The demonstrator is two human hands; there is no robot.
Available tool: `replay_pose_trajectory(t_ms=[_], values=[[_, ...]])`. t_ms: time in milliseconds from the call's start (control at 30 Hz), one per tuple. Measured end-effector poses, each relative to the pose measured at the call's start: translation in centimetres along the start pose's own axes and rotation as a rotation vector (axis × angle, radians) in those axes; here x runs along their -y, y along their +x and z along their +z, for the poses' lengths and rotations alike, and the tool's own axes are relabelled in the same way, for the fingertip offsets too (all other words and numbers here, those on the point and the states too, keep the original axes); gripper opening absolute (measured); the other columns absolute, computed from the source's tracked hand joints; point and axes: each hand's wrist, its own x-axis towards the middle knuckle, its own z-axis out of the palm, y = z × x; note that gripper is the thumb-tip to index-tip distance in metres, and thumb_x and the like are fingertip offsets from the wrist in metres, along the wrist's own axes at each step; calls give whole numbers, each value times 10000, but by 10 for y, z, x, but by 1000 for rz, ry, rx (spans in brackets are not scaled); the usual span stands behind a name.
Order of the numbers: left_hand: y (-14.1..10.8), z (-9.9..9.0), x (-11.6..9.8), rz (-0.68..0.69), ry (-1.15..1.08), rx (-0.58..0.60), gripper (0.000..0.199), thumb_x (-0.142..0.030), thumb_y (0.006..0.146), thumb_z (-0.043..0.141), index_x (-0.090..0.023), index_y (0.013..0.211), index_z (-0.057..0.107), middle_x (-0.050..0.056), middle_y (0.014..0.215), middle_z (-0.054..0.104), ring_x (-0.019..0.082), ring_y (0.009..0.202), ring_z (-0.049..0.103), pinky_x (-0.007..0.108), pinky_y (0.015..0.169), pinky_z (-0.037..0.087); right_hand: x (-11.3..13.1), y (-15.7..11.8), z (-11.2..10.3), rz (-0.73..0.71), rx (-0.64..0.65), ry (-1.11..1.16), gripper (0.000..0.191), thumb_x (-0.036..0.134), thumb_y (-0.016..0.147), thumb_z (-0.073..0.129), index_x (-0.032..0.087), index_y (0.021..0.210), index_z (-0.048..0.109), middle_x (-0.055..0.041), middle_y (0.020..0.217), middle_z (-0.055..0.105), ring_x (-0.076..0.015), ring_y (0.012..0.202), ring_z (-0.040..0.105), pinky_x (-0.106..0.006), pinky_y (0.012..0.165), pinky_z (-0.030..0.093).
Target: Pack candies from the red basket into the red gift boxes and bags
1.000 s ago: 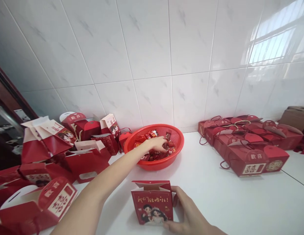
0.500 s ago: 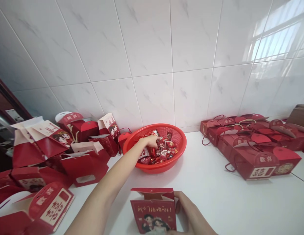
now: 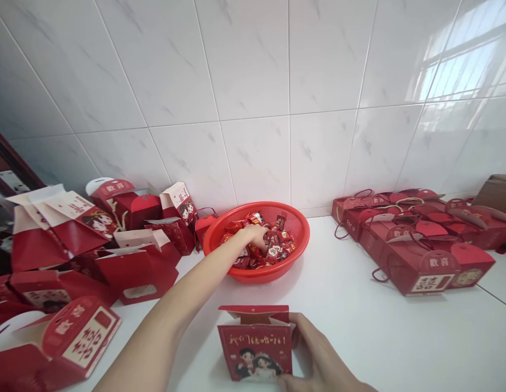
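My left hand (image 3: pixel 255 236) reaches into a red plastic basket (image 3: pixel 296 260), its fingers bent down among small red wrapped candies (image 3: pixel 281 245). The fingertips are partly hidden, and what they hold, if anything, is too small to name. In front of the basket, my right hand (image 3: pixel 308 348) grips the right side of a small red box (image 3: pixel 255 348) with a printed couple on it. The box stands upright on the white table (image 3: pixel 351 326), its top open.
Several red and white boxes (image 3: pixel 139 272), some open, crowd the left side. At the right stand closed red boxes (image 3: pixel 432 272) with cord handles. A brown box (image 3: pixel 498 193) lies at the far right. A tiled wall (image 3: pixel 253 158) rises behind.
My left hand has shifted slightly within the candies and its fingers point lower. The view has moved a little; my right hand keeps its grip on the small box.
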Motion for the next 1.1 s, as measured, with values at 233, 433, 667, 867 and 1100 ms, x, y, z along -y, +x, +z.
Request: replay_pose_trajectory(t_ms=[233, 433, 667, 867, 1100], values=[[-10, -8, -2, 53, -67, -15, 468, -241, 547, 747, -219, 1014, 730, 56, 992, 761, 290, 908, 686, 291, 733, 492, 0, 0, -1, -4, 7, -8, 650, 371, 686, 759, 225, 1280, 540, -90, 1121, 647, -248, 938, 570, -361, 857, 464], [-8, -11, 8, 140, -409, -13, 326, -262, 567, 736, -180, 883, 745, -7, 874, 734, 234, 881, 664, 268, 768, 472, -2, 0, -1, 5, -1, -3, 656, 319, 668, 748, 216, 1278, 530, -88, 1115, 640, -238, 932, 567, -358, 857, 462], [-6, -19, 11, 102, -701, -115, 298, -380, 509, 816, -173, 654, 657, -16, 692, 649, 204, 750, 620, 290, 688, 456, -1, 1, -1, -6, 1, -1, 644, 346, 681, 749, 221, 1275, 534, -86, 1104, 647, -238, 927, 572, -356, 857, 465], [-11, -26, 3, 87, -979, -85, 474, -514, 486, 877, -164, 731, 672, 29, 740, 698, 197, 718, 621, 324, 705, 471, -5, 1, 1, -11, -20, -9, 639, 354, 686, 752, 221, 1272, 531, -80, 1071, 648, -233, 902, 574, -350, 828, 471], [-8, -20, 8, 53, -934, -114, 652, -766, 574, 742, -154, 789, 673, 68, 809, 717, 238, 838, 647, 340, 800, 476, -1, 1, -1, -9, -25, 28, 624, 368, 724, 745, 226, 1289, 524, -76, 1052, 647, -227, 897, 575, -344, 819, 475]])
